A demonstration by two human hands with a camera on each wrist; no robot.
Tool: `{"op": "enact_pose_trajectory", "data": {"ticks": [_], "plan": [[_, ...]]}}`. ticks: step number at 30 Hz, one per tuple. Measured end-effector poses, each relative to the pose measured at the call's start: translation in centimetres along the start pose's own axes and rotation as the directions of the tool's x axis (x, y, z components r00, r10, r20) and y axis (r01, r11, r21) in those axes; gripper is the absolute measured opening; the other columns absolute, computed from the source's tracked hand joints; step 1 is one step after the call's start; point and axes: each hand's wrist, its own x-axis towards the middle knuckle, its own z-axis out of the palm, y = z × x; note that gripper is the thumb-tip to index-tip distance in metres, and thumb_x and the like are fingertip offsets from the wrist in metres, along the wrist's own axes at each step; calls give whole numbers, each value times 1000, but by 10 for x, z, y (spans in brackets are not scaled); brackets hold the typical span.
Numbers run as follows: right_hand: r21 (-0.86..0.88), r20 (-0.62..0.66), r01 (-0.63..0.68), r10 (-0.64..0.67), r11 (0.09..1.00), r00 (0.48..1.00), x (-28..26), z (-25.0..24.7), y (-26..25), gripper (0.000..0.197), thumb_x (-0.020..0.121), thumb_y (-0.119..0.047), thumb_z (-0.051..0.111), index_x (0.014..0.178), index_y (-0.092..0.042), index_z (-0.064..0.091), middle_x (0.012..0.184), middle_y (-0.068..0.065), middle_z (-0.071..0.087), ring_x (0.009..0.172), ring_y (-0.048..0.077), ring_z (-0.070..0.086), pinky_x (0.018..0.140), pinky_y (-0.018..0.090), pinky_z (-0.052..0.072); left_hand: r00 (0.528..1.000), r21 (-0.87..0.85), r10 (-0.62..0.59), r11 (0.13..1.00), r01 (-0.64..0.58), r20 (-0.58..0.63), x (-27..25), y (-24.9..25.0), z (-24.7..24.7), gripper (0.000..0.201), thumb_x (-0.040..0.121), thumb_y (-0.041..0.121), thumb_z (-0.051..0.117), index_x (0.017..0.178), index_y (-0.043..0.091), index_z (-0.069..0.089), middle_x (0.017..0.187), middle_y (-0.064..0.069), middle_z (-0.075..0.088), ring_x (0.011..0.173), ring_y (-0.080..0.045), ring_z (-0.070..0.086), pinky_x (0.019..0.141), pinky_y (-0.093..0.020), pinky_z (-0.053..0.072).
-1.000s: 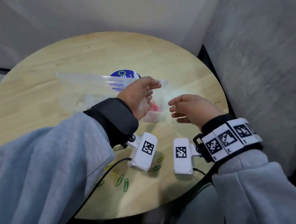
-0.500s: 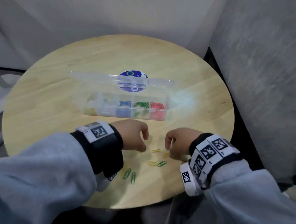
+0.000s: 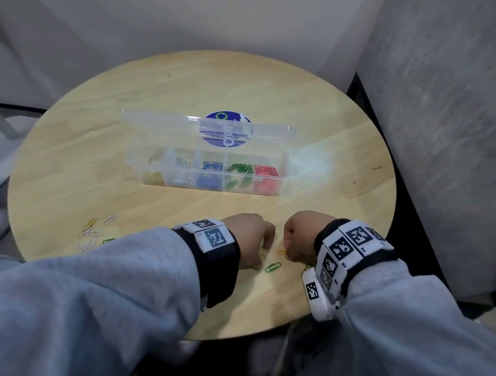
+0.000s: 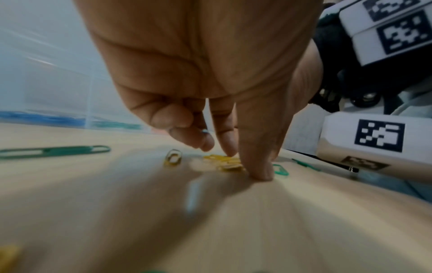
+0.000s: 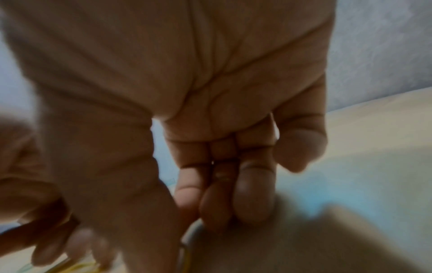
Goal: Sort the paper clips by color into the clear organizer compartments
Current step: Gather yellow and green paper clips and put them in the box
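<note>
left hand (image 3: 252,238): down on the round light-wood table (image 3: 97,153) near its front edge, knuckles up. The left wrist view shows the thumb and a fingertip (image 4: 228,147) planted right at a little bunch of yellow paper clips (image 4: 225,160), other fingers curled in. Looks like it's pinching at them, but they're still flat on the wood, so I honestly can't tell if it has a real hold.

right hand (image 3: 298,239): just beside the left one, also curled down onto the table. In its own wrist view the fingers (image 5: 253,199) are bent toward the thumb with something thin and wire-like at the tips, too blurry to say if it's gripped or what colour it is.

clear plastic organizer box (image 3: 209,165): sits mid-table, well away from both hands, lid flipped open toward the back. Compartments left to right: yellowish, white/silver clips, blue, green, red.

loose clips by the hands: a green paper clip (image 3: 272,267) lies on the wood just in front of the gap between the hands, and a long green one (image 4: 53,151) shows off to the side in the left wrist view.

loose clips far left: a small scatter of white, yellow and green clips (image 3: 93,231) near the left sleeve.

extra: a round blue sticker (image 3: 226,117) on the table behind the lid.
</note>
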Motion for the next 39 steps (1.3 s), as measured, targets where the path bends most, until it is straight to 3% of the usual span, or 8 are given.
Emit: {"op": "enact_pose_trajectory", "data": {"ticks": [11,18,22,27,31,34,37,39], "plan": [[188,-100,56,-37,981,994,-9,-17,10,8,81,-11,60,74,-14,57,75,2,62,72,20,56,65,27,47,991,73,-114,991,109,70,0,9,-2,29,85,28,65,106,7,67,108,-8,68,101,-26,62,79,-31,48],[626,-190,154,-43,764,981,-11,-25,24,24,85,1,46,90,-16,63,66,4,54,59,16,53,65,25,51,987,108,-128,987,117,99,-8,11,-2,24,83,19,58,103,8,67,104,-9,68,92,-26,63,68,-30,45],[834,-129,143,-63,533,990,-14,-28,17,32,87,9,32,75,-8,57,65,9,46,56,17,48,54,23,46,990,63,-106,993,100,98,-14,4,-5,13,81,14,59,92,8,63,89,-4,62,83,-24,57,58,-24,39],[984,-179,179,-51,-3,983,-14,-30,13,31,90,4,28,71,-5,50,66,9,43,53,17,50,41,16,45,986,-282,-146,946,162,77,-20,-15,-7,20,74,9,60,64,22,49,62,7,53,58,-13,49,50,-20,37],[944,-207,193,-26,-266,978,-13,-31,12,27,92,-7,33,71,-5,51,65,7,44,50,15,50,42,15,45,982,-714,-184,680,163,49,-24,-39,-23,21,82,-1,56,75,18,55,64,-1,55,54,-12,51,56,-22,43],[976,-206,201,-44,-84,978,-11,-31,6,18,91,-6,42,76,-6,52,67,5,44,56,14,46,44,17,43,963,-921,-265,359,150,53,-32,-55,-41,22,89,-4,47,78,12,57,65,-3,50,41,-6,54,43,-14,45],[805,-244,266,-113,530,963,-12,-25,-3,7,90,-6,51,90,-6,58,72,3,50,59,12,48,54,21,42,953,-989,-298,114,92,54,-43,-69,-55,24,92,-1,39,78,8,57,69,-4,45,38,-5,54,39,-11,43],[515,-254,288,-177,807,951,-11,-18,-13,6,86,-14,60,91,-17,62,71,-5,52,60,8,48,55,19,40,948,-999,-315,-32,37,46,-49,-79,-63,25,91,0,36,76,8,56,66,-3,45,37,-6,52,38,-11,42]]}}
